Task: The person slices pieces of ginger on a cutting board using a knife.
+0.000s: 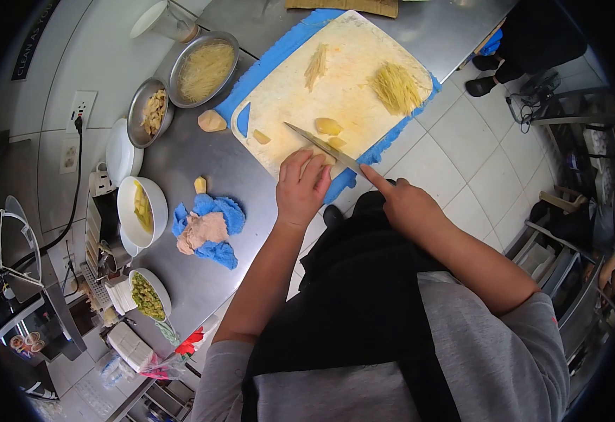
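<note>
A knife (325, 145) lies across the near part of a white cutting board (286, 84), its handle in my right hand (406, 204), the index finger stretched along it. My left hand (300, 186) has its fingers curled down on a pale yellow piece (329, 160) beside the blade, at the board's near edge. Cut yellow pieces (328, 126) rest just beyond the knife, and a small slice (261, 136) is to the left. Thin yellow strips (395, 88) form a pile on the right of the board, with a smaller, paler pile (316, 67) farther up.
Under the board is a blue cloth (251, 77). Metal bowls (203, 69) and white bowls (142, 214) of food line the left. Crumpled blue and pink cloths (207, 228) lie on the steel table (174, 155). Another person's legs and shoes (481, 86) show at upper right.
</note>
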### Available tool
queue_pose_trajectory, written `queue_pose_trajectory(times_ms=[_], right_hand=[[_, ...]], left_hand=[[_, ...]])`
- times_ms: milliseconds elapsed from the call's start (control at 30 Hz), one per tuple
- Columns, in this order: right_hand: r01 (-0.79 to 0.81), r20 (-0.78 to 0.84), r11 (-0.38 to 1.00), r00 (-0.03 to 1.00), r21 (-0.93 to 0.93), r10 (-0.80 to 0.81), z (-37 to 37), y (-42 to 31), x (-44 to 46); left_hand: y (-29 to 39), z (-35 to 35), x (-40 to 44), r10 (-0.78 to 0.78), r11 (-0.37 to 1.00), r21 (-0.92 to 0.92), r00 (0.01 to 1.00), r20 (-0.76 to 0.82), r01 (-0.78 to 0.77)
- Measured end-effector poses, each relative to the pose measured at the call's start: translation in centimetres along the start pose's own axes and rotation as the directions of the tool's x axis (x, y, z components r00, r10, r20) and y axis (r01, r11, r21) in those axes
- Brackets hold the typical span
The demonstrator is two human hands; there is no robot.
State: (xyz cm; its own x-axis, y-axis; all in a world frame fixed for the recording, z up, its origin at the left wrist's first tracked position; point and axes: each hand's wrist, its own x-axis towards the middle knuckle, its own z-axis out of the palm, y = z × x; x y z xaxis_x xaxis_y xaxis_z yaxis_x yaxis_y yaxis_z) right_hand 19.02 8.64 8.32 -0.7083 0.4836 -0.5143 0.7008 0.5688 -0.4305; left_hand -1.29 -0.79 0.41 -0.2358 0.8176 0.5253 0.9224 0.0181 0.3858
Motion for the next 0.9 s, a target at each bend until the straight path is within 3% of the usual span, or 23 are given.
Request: queue_pose_trajectory(times_ms=[533, 900], right_hand=[[0.002, 0.06, 1.0, 0.998, 0.021, -0.003, -1.8, 0.6, -5.9], [-0.005, 0.04, 1.0, 0.999, -0.018, 0.006, -0.7, 0.4, -4.0]], left_hand=[[0.1, -0.1, 0.3, 0.013, 1.0, 0.022, 0.999, -0.032, -0.013], [0.1, -0.1, 0.2, 0.005, 1.0, 0.023, 1.0, -0.017, -0.005]])
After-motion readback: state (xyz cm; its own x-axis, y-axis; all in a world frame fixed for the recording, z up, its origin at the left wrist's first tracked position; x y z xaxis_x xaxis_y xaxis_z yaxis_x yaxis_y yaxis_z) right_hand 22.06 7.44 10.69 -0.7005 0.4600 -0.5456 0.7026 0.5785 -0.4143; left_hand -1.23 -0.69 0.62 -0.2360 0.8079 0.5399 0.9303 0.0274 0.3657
